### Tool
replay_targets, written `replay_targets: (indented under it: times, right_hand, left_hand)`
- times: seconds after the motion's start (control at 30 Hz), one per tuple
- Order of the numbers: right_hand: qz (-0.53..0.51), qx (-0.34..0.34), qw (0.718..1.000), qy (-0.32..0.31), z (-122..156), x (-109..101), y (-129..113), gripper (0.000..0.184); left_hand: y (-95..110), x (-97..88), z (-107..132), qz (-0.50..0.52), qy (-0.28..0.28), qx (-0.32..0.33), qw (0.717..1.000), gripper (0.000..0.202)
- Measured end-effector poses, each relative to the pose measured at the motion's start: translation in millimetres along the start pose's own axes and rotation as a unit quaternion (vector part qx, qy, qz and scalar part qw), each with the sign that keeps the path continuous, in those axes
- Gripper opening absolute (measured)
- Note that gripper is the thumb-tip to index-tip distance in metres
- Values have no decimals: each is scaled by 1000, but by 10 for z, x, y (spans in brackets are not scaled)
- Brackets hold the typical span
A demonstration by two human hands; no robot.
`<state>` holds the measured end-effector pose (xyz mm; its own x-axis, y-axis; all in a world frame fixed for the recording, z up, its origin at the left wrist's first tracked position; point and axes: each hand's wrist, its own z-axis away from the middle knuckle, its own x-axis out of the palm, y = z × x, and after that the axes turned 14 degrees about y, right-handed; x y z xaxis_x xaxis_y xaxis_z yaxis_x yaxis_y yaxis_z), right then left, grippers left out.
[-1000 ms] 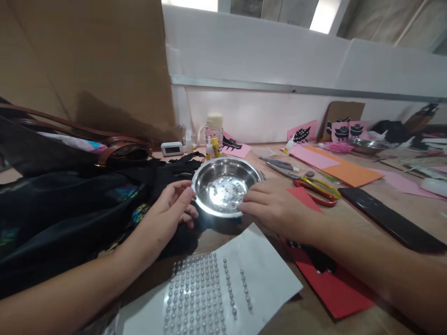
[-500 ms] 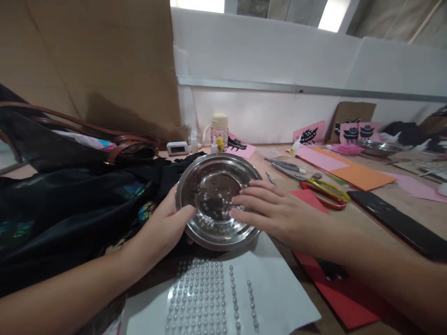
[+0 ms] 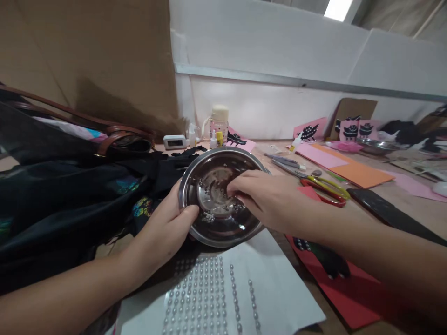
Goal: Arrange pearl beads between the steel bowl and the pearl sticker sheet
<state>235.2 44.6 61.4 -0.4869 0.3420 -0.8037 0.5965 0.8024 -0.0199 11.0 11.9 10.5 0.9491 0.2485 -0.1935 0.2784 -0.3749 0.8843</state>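
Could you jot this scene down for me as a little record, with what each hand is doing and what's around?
Left hand: left hand grips the metal bowl, thumb over its rim
Right hand: right hand reaches into the bowl, fingers bunched; whether they hold anything is hidden
Bowl: tilted toward the wearer
In bowl: small shiny beads
Nearest the wearer: white sheet with rows of grey beads
To the right: scissors, red card
To the left: black cloth
Behind: lidded bottle
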Motion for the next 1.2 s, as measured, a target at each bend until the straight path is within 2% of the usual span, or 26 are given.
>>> replay_targets:
  times: [0.1,0.3,0.5,0.63,0.87,0.97,1.03,1.13,1.2]
  right_hand:
    - [24,5,999,25,41,90,38,22]
    - [-9,-89,996,-8,227,110,157,22]
    - [5,-90,995,-50,182,150,113,18]
    - [5,-97,994,-41,163,191,111,20]
    - [-5,-78,996,-42,190,224,103,23]
    - [-36,-30,998,-38,188,206,73,14]
    - [-103,57,992,-36,174,159,52,8]
    - [-241,218,945,-41,145,69,36,8]
    - [-321,290,901,-44,129,32,32,9]
  left_hand:
    - [-39,-5,6,8,-5,-10,1000,45]
    - [-47,16,13,-12,8,-19,1000,42]
    - [-45,22,12,-37,8,12,999,43]
    - [-46,15,11,-51,14,30,998,42]
    - [-34,12,12,-48,8,5,999,46]
    - [-29,12,2,-43,14,-34,998,46]
    - [-26,12,-12,-43,16,-73,996,48]
    - [-43,12,-45,-42,8,-116,992,57]
    - [-80,3,-78,-61,15,-101,993,68]
